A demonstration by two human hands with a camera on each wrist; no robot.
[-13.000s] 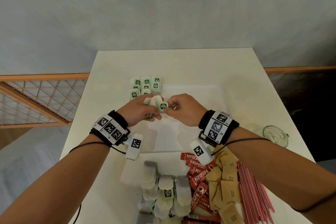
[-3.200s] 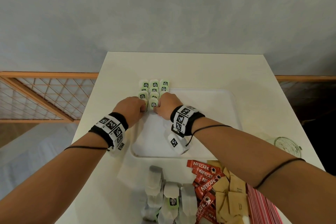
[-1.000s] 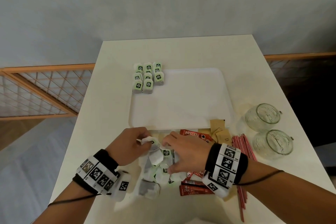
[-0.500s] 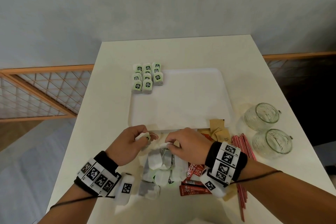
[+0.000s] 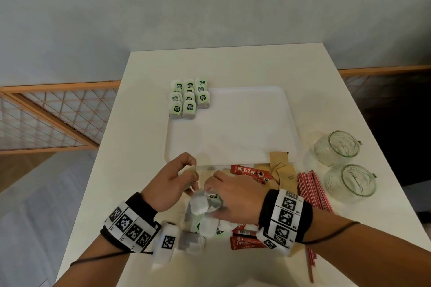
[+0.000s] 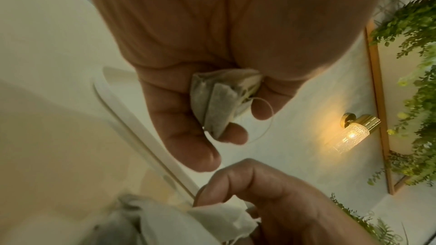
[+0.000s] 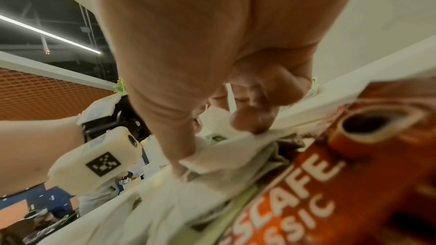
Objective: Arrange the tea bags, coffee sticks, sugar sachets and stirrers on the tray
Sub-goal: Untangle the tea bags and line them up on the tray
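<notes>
A white tray (image 5: 245,128) lies mid-table with several green-tagged tea bags (image 5: 189,99) lined up at its far left corner. In front of the tray lies a loose heap of tea bags (image 5: 203,214). My left hand (image 5: 172,180) grips a folded tea bag (image 6: 221,100) in its curled fingers, string dangling. My right hand (image 5: 231,196) pinches another tea bag (image 7: 226,154) from the heap between thumb and fingers. Red coffee sticks (image 5: 250,171), brown sugar sachets (image 5: 283,173) and red stirrers (image 5: 310,191) lie to the right of the heap.
Two empty glass cups (image 5: 335,148) (image 5: 349,180) stand at the table's right edge. More coffee sticks (image 5: 245,241) lie under my right wrist. A wooden lattice railing (image 5: 46,114) runs left of the table.
Both hands left the tray's far corner and came back to the heap near the front edge. The left hand has closed on a tea bag; the right is lifting another from the heap.
</notes>
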